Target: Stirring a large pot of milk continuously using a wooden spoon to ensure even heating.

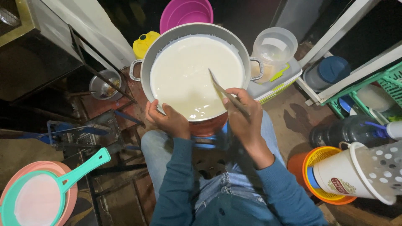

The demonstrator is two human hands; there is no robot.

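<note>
A: What is being cut off?
B: The teal strainer (37,196) and pink basin (186,12) are running past the frame's edges.
A: Hidden?
B: The utensil's (222,90) tip is sinking under white liquid (188,71); the dark jug (347,129) is blurring in shadow.

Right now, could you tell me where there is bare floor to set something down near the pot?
Bare floor lies between the cooler box and the dark bottle. Left of the big pot, the metal frame and small steel bowl crowd the space.
</note>
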